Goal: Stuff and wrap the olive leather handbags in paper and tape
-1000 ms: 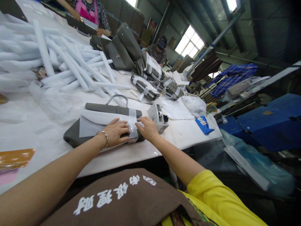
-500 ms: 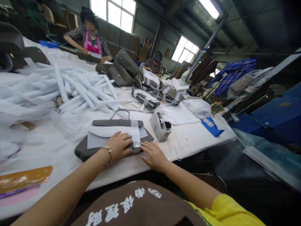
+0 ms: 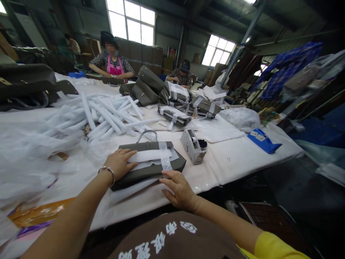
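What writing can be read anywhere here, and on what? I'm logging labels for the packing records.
Apron: white Chinese characters, upside down to the camera and cut off by the frame edge; not readable with certainty.
Tape dispenser: one dark handwritten mark on its side, too small to read.
Blue packet: white labels, print too small to read.
Red sign on the back wall: blurred, unreadable.
Grey bag under the hands: no text visible.

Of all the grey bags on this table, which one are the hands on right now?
The flat grey handbag nearest the table's front edge, wrapped in white paper with one tape band. The left hand presses it; the right hand touches its front edge. The others lie farther back.
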The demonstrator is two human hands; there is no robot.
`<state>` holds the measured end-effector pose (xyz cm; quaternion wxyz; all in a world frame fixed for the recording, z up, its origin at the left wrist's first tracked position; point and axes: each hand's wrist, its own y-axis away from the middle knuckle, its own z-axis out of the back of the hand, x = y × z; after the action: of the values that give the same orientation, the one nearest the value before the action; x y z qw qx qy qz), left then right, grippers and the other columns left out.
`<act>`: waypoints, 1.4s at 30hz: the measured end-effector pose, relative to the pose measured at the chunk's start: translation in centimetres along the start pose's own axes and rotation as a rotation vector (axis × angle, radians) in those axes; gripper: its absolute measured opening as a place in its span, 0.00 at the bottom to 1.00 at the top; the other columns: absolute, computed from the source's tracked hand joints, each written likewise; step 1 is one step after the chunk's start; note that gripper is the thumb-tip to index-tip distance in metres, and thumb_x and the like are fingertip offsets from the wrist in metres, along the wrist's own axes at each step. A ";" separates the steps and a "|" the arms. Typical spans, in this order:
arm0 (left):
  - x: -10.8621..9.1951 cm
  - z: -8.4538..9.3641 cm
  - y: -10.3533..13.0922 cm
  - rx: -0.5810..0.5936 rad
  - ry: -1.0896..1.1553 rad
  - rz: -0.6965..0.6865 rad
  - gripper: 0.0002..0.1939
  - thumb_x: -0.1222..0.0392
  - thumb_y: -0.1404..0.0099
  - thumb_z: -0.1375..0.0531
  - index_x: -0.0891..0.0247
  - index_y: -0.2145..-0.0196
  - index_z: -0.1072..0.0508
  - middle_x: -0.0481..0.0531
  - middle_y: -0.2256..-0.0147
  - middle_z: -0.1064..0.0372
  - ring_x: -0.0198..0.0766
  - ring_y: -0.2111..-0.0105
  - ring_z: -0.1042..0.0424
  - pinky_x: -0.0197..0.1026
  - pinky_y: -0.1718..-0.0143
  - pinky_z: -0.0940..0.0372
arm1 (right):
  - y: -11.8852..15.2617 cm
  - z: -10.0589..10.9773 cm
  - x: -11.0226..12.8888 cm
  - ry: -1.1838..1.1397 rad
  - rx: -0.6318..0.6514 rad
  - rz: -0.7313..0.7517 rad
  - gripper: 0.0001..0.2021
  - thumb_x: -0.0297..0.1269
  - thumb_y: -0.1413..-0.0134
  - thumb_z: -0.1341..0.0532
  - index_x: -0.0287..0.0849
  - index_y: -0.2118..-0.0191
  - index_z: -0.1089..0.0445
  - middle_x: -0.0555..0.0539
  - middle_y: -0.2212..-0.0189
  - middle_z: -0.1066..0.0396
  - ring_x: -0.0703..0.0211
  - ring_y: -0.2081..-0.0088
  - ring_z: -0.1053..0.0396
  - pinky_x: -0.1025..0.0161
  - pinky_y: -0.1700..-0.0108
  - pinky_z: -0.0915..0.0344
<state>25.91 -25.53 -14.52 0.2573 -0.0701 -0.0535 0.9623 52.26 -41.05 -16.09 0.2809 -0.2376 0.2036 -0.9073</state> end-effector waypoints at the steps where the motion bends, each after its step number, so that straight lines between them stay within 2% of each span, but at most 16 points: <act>1: 0.0 -0.4 -0.2 0.027 0.016 -0.001 0.25 0.41 0.40 0.49 0.50 0.48 0.33 0.53 0.48 0.35 0.49 0.49 0.36 0.51 0.50 0.42 | -0.3 0.0 0.1 -0.001 0.007 -0.007 0.17 0.37 0.46 0.43 0.42 0.50 0.34 0.41 0.46 0.38 0.51 0.45 0.42 0.51 0.43 0.43; 3: -0.2 -1.1 -0.2 0.043 0.048 0.018 0.23 0.40 0.40 0.50 0.46 0.50 0.31 0.50 0.50 0.33 0.50 0.51 0.35 0.52 0.52 0.42 | -0.4 -0.1 0.0 -0.002 0.013 -0.020 0.16 0.37 0.46 0.43 0.43 0.50 0.33 0.42 0.46 0.38 0.52 0.45 0.42 0.52 0.43 0.44; 6: -0.5 -1.6 0.1 0.027 0.083 0.045 0.23 0.38 0.41 0.49 0.45 0.51 0.30 0.50 0.51 0.32 0.51 0.52 0.35 0.52 0.53 0.43 | -0.1 0.0 -0.5 -0.001 0.015 -0.026 0.16 0.37 0.46 0.43 0.43 0.51 0.33 0.42 0.46 0.37 0.53 0.45 0.41 0.53 0.43 0.44; 13: -1.2 -1.4 0.5 0.011 0.053 0.072 0.22 0.39 0.40 0.49 0.45 0.53 0.29 0.51 0.53 0.32 0.50 0.52 0.35 0.52 0.55 0.44 | -0.1 -0.6 -0.6 0.022 0.029 -0.020 0.17 0.37 0.46 0.43 0.42 0.51 0.33 0.43 0.45 0.39 0.53 0.44 0.43 0.54 0.41 0.46; 20: -1.4 -1.8 0.7 0.000 0.036 0.032 0.21 0.40 0.39 0.50 0.46 0.53 0.28 0.52 0.53 0.31 0.51 0.51 0.35 0.55 0.53 0.45 | -1.7 -2.7 0.3 0.112 0.166 0.034 0.24 0.39 0.45 0.45 0.45 0.42 0.41 0.45 0.39 0.46 0.51 0.37 0.53 0.50 0.38 0.55; 22: -1.6 -1.5 1.0 -0.031 0.040 0.027 0.20 0.41 0.39 0.48 0.47 0.53 0.28 0.53 0.51 0.32 0.51 0.50 0.36 0.56 0.51 0.46 | -2.0 -3.2 0.5 0.114 0.193 0.031 0.26 0.39 0.46 0.44 0.46 0.41 0.43 0.45 0.38 0.48 0.50 0.37 0.54 0.49 0.38 0.55; 24: -1.7 -0.8 1.6 -0.111 0.061 0.020 0.20 0.43 0.39 0.47 0.50 0.53 0.28 0.54 0.48 0.34 0.51 0.48 0.37 0.57 0.47 0.48 | -1.9 -3.5 0.5 0.115 0.203 0.034 0.27 0.37 0.47 0.43 0.47 0.40 0.44 0.45 0.37 0.50 0.49 0.37 0.55 0.47 0.38 0.54; 27: -0.9 0.1 3.4 -0.297 0.157 0.081 0.17 0.47 0.37 0.47 0.54 0.55 0.27 0.54 0.48 0.34 0.47 0.47 0.38 0.54 0.44 0.48 | -1.5 -3.7 0.3 0.119 0.195 0.050 0.29 0.35 0.48 0.43 0.47 0.39 0.45 0.44 0.37 0.50 0.48 0.37 0.54 0.46 0.39 0.53; 29: 0.5 0.2 5.4 -0.388 0.264 0.208 0.16 0.49 0.37 0.48 0.57 0.58 0.27 0.54 0.52 0.31 0.43 0.49 0.35 0.49 0.45 0.44 | -1.4 -3.9 0.1 0.122 0.180 0.065 0.29 0.33 0.48 0.42 0.47 0.39 0.45 0.44 0.38 0.48 0.49 0.38 0.53 0.47 0.39 0.52; 33: 3.6 -0.4 10.4 -0.387 0.387 0.599 0.18 0.47 0.37 0.49 0.60 0.61 0.27 0.54 0.59 0.28 0.43 0.57 0.30 0.46 0.52 0.37 | -2.2 -4.3 0.0 0.126 0.141 0.035 0.29 0.34 0.48 0.41 0.45 0.39 0.45 0.42 0.42 0.41 0.49 0.42 0.45 0.49 0.41 0.50; 35: 4.2 -0.9 12.6 -0.353 0.383 0.732 0.18 0.46 0.38 0.49 0.59 0.60 0.28 0.53 0.59 0.28 0.43 0.60 0.29 0.46 0.55 0.35 | -3.4 -4.6 0.3 0.124 0.144 0.036 0.30 0.36 0.48 0.40 0.44 0.39 0.45 0.41 0.44 0.40 0.48 0.44 0.44 0.50 0.42 0.48; 37: 3.9 -1.3 14.3 -0.317 0.375 0.754 0.18 0.46 0.38 0.49 0.59 0.60 0.29 0.53 0.60 0.28 0.43 0.62 0.29 0.46 0.57 0.34 | -4.7 -5.0 0.8 0.130 0.159 0.079 0.30 0.36 0.48 0.39 0.44 0.40 0.44 0.42 0.44 0.39 0.47 0.45 0.43 0.51 0.43 0.48; 40: 2.8 -1.7 15.6 -0.255 0.392 0.666 0.18 0.47 0.38 0.48 0.60 0.59 0.29 0.54 0.61 0.28 0.42 0.63 0.29 0.45 0.58 0.34 | -6.6 -5.8 1.5 0.155 0.179 0.121 0.26 0.35 0.47 0.40 0.46 0.41 0.42 0.42 0.48 0.36 0.49 0.49 0.40 0.53 0.47 0.45; 42: 2.2 -1.9 16.0 -0.227 0.421 0.599 0.18 0.47 0.38 0.48 0.61 0.58 0.29 0.54 0.61 0.29 0.42 0.63 0.29 0.45 0.58 0.33 | -7.4 -6.3 1.8 0.175 0.179 0.079 0.24 0.37 0.47 0.39 0.46 0.44 0.40 0.42 0.53 0.34 0.50 0.54 0.38 0.54 0.51 0.43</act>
<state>16.54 -38.06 -18.89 -0.0394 -0.3066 -0.0828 0.9474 44.43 -35.03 -16.82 0.3178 -0.1232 0.1548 -0.9273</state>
